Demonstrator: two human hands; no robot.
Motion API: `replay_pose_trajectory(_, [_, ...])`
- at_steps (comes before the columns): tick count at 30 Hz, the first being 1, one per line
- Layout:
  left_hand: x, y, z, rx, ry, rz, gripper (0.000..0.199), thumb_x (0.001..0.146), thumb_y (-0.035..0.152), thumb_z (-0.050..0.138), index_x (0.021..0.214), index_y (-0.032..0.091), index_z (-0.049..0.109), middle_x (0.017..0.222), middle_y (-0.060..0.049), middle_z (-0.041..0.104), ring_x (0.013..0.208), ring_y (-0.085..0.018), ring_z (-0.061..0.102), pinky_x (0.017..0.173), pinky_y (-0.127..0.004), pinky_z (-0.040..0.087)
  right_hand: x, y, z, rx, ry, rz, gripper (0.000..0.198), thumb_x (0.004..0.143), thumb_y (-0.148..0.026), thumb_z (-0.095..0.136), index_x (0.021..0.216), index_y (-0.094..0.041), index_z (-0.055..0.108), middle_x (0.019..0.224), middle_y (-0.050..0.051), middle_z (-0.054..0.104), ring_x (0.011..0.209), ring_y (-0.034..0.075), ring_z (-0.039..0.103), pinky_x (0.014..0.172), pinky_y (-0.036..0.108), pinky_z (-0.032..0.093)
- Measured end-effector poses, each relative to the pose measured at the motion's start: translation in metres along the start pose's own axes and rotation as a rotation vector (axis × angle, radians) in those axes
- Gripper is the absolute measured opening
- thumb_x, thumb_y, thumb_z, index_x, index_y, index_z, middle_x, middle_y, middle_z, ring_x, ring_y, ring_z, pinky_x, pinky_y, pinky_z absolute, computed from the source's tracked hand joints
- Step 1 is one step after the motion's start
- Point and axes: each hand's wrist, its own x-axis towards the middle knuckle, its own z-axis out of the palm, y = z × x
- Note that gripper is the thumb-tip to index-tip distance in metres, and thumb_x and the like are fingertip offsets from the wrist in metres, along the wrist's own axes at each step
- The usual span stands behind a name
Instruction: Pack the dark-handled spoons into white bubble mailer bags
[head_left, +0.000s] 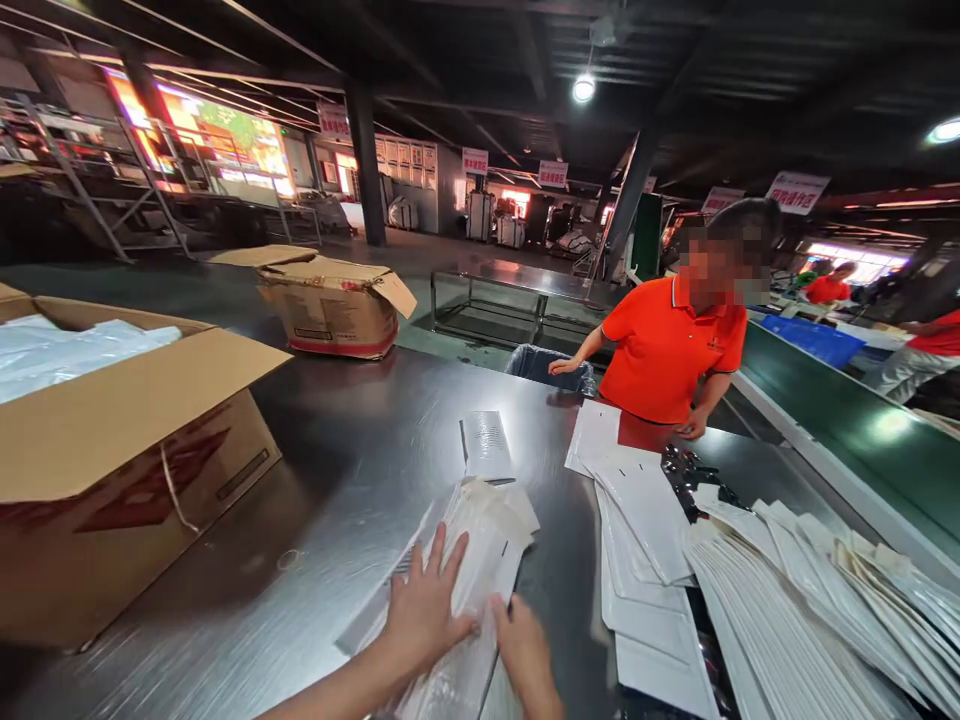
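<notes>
A pile of white padded mailer envelopes lies on the metal table in front of me. My left hand presses flat on top of the pile, fingers spread. At the pile's right edge my right hand is closed, its thumb and fingers pinching the edge of an envelope; part of the grip is hidden. Just beyond the pile lies a small grey-white packet with printed lines. Right of my hands, more white envelopes overlap in a loose spread.
A long fanned row of white envelopes fills the table's right side. Left stands an open carton holding plastic-wrapped items; another carton sits farther back. A co-worker in an orange shirt stands across the metal table, beside a lined bin.
</notes>
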Motion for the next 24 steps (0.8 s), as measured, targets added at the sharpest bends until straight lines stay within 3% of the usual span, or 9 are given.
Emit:
replay_pose_trajectory(1, [0.0,0.0,0.0,0.023,0.015,0.004,0.103,0.088,0.04,0.075,0.174,0.026,0.021,0.181,-0.014,0.003,0.162,-0.053,0.028,0.12,-0.067,0.042,0.006,0.004,-0.025,-0.09,0.046,0.027,0.047,0.096,-0.057,0.039,0.112,-0.027,0.072,0.121,0.012,0.082,0.12,0.039,0.075,0.107,0.055,0.056])
replay_pose_trajectory(2, [0.001,0.001,0.001,0.039,0.027,0.007,0.104,0.086,0.036,0.076,0.174,0.026,0.022,0.181,-0.014,0.004,0.16,-0.052,0.032,0.118,-0.065,0.045,0.013,0.009,-0.051,-0.17,0.136,0.042,0.054,0.102,-0.052,0.033,0.13,-0.023,0.068,0.144,0.018,0.072,0.139,0.038,0.064,0.117,0.053,0.049])
replay_pose_trajectory(4, [0.002,0.001,0.003,0.054,0.038,-0.006,0.103,0.085,0.031,0.076,0.174,0.026,0.024,0.181,-0.014,0.006,0.158,-0.05,0.037,0.115,-0.061,0.049,0.031,0.022,-0.098,-0.327,0.271,0.066,0.061,0.106,-0.047,0.031,0.154,-0.016,0.053,0.173,0.025,0.04,0.162,0.04,0.036,0.125,0.059,0.039])
replay_pose_trajectory(7, [0.006,0.0,0.007,0.052,0.024,-0.013,0.102,0.085,0.031,0.075,0.174,0.026,0.024,0.182,-0.014,0.006,0.158,-0.048,0.039,0.114,-0.059,0.051,0.06,0.041,-0.14,-0.58,0.353,0.123,0.077,0.098,-0.04,0.06,0.168,-0.019,0.037,0.18,0.028,0.018,0.167,0.051,0.014,0.124,0.078,0.025])
replay_pose_trajectory(9, [0.009,-0.001,0.009,0.046,0.021,-0.01,0.102,0.085,0.03,0.074,0.174,0.026,0.024,0.182,-0.013,0.006,0.158,-0.047,0.039,0.115,-0.059,0.05,0.08,0.054,-0.152,-0.682,0.352,0.178,0.091,0.088,-0.036,0.074,0.169,-0.021,0.036,0.178,0.031,0.022,0.163,0.058,0.017,0.117,0.088,0.022])
replay_pose_trajectory(11, [0.012,-0.002,0.009,0.044,-0.008,-0.01,0.102,0.085,0.031,0.073,0.174,0.027,0.022,0.182,-0.011,0.004,0.159,-0.046,0.038,0.117,-0.058,0.048,0.097,0.066,-0.159,-0.714,0.365,0.246,0.093,0.087,-0.035,0.075,0.17,-0.024,0.035,0.177,0.032,0.023,0.16,0.062,0.022,0.107,0.093,0.028])
replay_pose_trajectory(16, [0.015,-0.003,0.006,0.033,-0.076,-0.022,0.104,0.086,0.035,0.072,0.174,0.029,0.018,0.181,-0.01,-0.001,0.162,-0.047,0.032,0.12,-0.056,0.046,0.12,0.087,-0.187,-0.73,0.428,0.364,0.083,0.095,-0.017,0.047,0.173,-0.031,0.024,0.175,0.033,0.027,0.143,0.057,0.054,0.086,0.083,0.051])
replay_pose_trajectory(20, [0.017,-0.006,0.01,0.009,-0.047,-0.007,0.103,0.085,0.032,0.072,0.174,0.028,0.02,0.181,-0.011,0.001,0.161,-0.05,0.032,0.12,-0.06,0.045,0.117,0.086,-0.215,-0.742,0.423,0.32,0.079,0.094,-0.006,0.033,0.172,-0.019,0.031,0.146,0.035,0.059,0.118,0.047,0.073,0.084,0.061,0.06])
replay_pose_trajectory(24, [0.019,-0.01,0.014,-0.01,-0.03,-0.009,0.106,0.082,0.033,0.076,0.174,0.03,0.022,0.181,-0.009,0.002,0.161,-0.049,0.033,0.119,-0.06,0.046,0.105,0.064,-0.254,-0.709,0.388,0.243,0.071,0.097,-0.006,0.02,0.166,-0.003,0.037,0.128,0.034,0.069,0.104,0.041,0.079,0.088,0.056,0.059])
